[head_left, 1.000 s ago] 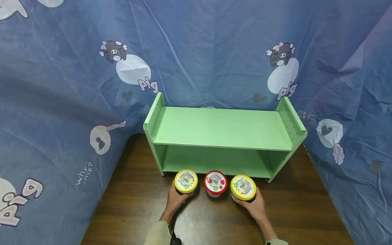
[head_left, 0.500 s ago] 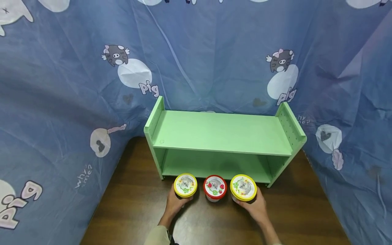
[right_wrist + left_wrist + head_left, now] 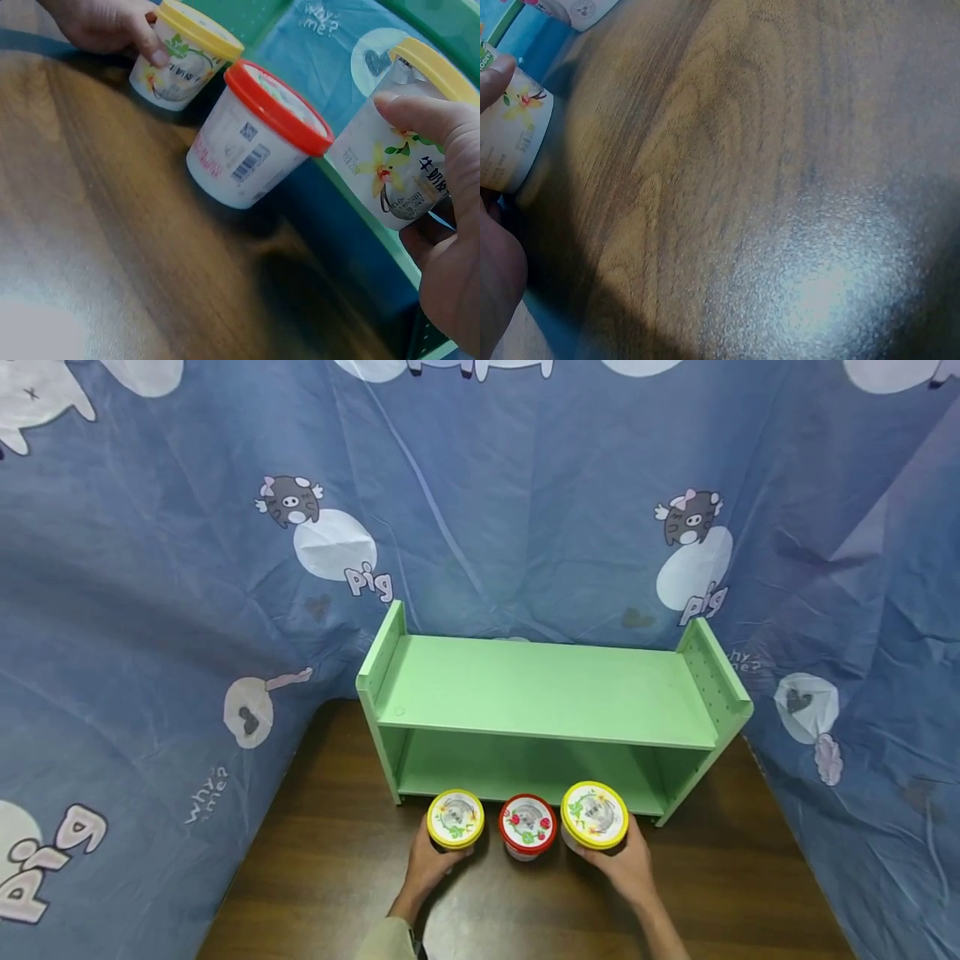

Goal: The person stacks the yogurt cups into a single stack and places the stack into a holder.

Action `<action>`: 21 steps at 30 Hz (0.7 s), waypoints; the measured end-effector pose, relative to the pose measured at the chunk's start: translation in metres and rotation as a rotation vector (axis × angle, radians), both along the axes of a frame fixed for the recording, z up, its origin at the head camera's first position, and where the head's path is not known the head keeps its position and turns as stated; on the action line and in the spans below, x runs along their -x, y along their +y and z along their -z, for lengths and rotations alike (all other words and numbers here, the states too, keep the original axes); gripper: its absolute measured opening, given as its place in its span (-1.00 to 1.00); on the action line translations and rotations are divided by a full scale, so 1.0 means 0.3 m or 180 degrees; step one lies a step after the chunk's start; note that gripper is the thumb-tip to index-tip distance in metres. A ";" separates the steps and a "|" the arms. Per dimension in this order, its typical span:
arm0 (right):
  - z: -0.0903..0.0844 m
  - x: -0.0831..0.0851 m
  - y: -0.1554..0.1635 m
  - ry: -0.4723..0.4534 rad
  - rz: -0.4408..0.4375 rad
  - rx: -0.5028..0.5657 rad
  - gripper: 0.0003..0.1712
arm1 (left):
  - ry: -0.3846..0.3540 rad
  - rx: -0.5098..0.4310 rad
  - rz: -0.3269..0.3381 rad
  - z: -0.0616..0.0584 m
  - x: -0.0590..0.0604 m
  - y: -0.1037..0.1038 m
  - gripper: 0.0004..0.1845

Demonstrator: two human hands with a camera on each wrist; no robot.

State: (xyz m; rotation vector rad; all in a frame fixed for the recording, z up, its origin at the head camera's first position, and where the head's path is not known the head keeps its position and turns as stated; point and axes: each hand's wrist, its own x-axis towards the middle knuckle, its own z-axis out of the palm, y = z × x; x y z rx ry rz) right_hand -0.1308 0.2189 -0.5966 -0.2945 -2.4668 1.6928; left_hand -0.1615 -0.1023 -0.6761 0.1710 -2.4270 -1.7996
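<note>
My left hand [image 3: 426, 865] grips a small ice cream tub [image 3: 455, 819] with a yellow lid, which stands on the table at the left. My right hand [image 3: 628, 867] holds a matching yellow-lidded tub [image 3: 397, 161], thumb on the near side. That tub is raised, with a dark shadow on the table below it in the right wrist view. Between the hands stands a red-lidded tub [image 3: 527, 825], upright and touched by neither hand. The left wrist view catches only part of the left tub [image 3: 517, 127] and a thumb at its side.
A green two-level shelf [image 3: 547, 689] stands right behind the tubs, with raised end panels and an open lower compartment. Blue printed cloth [image 3: 487, 510] hangs behind and at both sides of the brown wooden table [image 3: 517, 918].
The right-hand tub has come up off the table and slightly toward the shelf. The left hand and the red-lidded tub keep their places, while the head view has tilted up a little.
</note>
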 end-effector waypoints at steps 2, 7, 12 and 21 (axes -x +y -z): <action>-0.008 0.002 -0.007 -0.0025 -0.0016 0.0026 0.11 | -0.0022 -0.0007 0.0005 0.004 0.000 -0.001 0.09; -0.016 0.011 -0.026 -0.0011 -0.0046 0.0063 0.13 | -0.0044 0.0016 0.0004 -0.003 -0.004 -0.002 0.09; -0.023 0.023 -0.042 0.0025 -0.0116 0.0103 0.13 | -0.0041 0.0010 0.0005 -0.010 -0.007 0.000 0.09; -0.039 0.041 -0.068 0.0022 -0.0184 0.0002 0.11 | -0.0008 -0.0021 -0.0014 -0.002 -0.004 0.004 0.05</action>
